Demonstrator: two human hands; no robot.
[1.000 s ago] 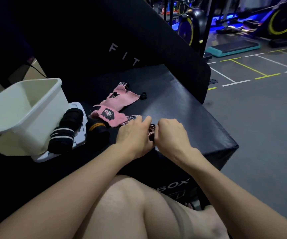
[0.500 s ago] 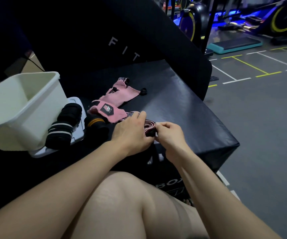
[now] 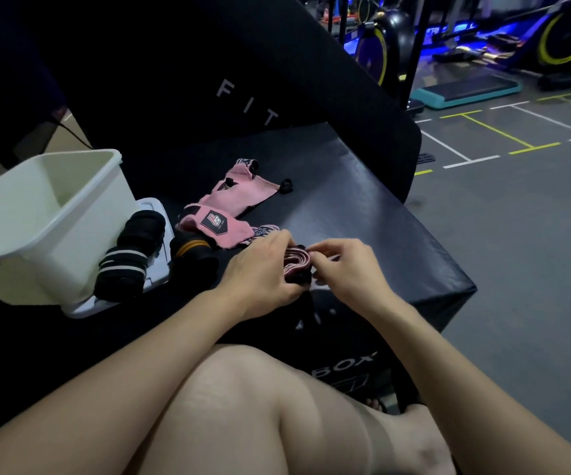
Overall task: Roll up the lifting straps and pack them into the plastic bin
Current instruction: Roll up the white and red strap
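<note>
Head view, as I read it remotely: both hands meet over the near edge of the black table (image 3: 363, 207). I note the left hand (image 3: 260, 272) curled round a partly rolled pink strap (image 3: 297, 265), and the right hand (image 3: 345, 265) pinching the roll's right side with thumb and fingertips. Just beyond lie two flat pink straps (image 3: 239, 197). To the left I see two rolled black straps (image 3: 130, 255), one resting on a white lid (image 3: 154, 279). A white plastic bin (image 3: 37, 228) stands at far left on that lid.
</note>
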